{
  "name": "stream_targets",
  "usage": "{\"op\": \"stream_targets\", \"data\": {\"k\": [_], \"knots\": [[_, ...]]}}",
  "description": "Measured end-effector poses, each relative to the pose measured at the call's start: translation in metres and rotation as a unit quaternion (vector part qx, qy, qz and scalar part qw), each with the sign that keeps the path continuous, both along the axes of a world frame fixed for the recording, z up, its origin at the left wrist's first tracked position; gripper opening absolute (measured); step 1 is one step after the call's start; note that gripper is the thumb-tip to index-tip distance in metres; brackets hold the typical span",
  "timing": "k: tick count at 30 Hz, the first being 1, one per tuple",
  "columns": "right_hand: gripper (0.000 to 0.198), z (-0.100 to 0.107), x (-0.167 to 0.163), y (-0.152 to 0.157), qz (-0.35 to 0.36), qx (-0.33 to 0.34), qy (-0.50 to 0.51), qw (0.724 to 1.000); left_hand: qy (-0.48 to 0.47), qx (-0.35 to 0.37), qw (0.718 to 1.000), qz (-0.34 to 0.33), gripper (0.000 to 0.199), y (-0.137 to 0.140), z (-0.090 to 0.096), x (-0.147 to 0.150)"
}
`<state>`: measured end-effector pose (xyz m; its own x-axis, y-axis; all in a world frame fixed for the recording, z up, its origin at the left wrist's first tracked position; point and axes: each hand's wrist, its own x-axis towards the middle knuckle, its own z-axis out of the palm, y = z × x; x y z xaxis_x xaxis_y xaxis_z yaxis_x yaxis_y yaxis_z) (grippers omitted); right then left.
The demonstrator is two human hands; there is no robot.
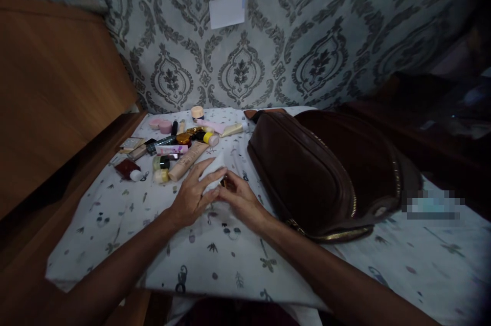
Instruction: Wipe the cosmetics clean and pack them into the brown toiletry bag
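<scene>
My left hand (195, 194) is closed around a white tissue or cloth (215, 168), which bunches up between its fingers. Meeting it over the table, my right hand (242, 199) grips a small gold-coloured item (223, 181); the fingers hide most of it, so its kind does not show. Just beyond my left hand lies a beige squeeze tube (188, 161). A small yellowish jar (161, 176) and a green jar with a dark lid (160, 163) lie beside the tube.
A dark brown leather bag (299, 172) with gold zips fills the table's right half. More cosmetics, including a dark red bottle (128, 168) and a pink tube (172, 149), spread at the back left. A wooden cabinet (57, 90) borders the left, patterned wallpaper (241, 70) the back.
</scene>
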<state>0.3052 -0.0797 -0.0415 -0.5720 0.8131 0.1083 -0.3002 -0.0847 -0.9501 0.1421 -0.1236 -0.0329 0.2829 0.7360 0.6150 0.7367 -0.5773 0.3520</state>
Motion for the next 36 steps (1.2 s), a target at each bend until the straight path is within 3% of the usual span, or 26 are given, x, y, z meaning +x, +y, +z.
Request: {"op": "stream_targets", "data": {"k": [3, 7, 9, 13, 21, 26, 30, 36], "knots": [[0.034, -0.005, 0.000, 0.006, -0.054, 0.107, -0.097, 0.988, 0.008, -0.019, 1.000, 0.011, 0.042, -0.001, 0.001, 0.001], [0.023, -0.008, 0.002, 0.006, -0.146, 0.279, -0.222, 0.923, -0.013, -0.042, 0.999, 0.031, 0.038, -0.002, 0.005, 0.004], [0.028, -0.008, 0.004, 0.004, -0.155, 0.334, -0.253, 0.895, -0.036, -0.056, 0.997, 0.034, 0.037, -0.001, 0.007, 0.005], [0.051, -0.009, 0.006, 0.001, -0.139, 0.394, -0.263, 0.870, -0.121, -0.120, 0.984, 0.047, 0.038, 0.004, 0.012, 0.004], [0.057, -0.011, 0.005, -0.002, -0.122, 0.402, -0.249, 0.872, -0.322, -0.255, 0.908, 0.085, 0.057, 0.008, 0.014, 0.002], [0.057, -0.014, 0.007, 0.000, -0.096, 0.382, -0.228, 0.891, -0.388, -0.279, 0.872, 0.101, 0.060, 0.008, 0.011, 0.000], [0.057, -0.013, 0.007, -0.001, -0.083, 0.367, -0.219, 0.900, -0.423, -0.269, 0.858, 0.113, 0.060, 0.012, 0.011, -0.001], [0.056, -0.007, 0.008, -0.005, -0.062, 0.351, -0.179, 0.917, -0.423, -0.253, 0.863, 0.113, 0.060, 0.016, 0.006, -0.008]]}}
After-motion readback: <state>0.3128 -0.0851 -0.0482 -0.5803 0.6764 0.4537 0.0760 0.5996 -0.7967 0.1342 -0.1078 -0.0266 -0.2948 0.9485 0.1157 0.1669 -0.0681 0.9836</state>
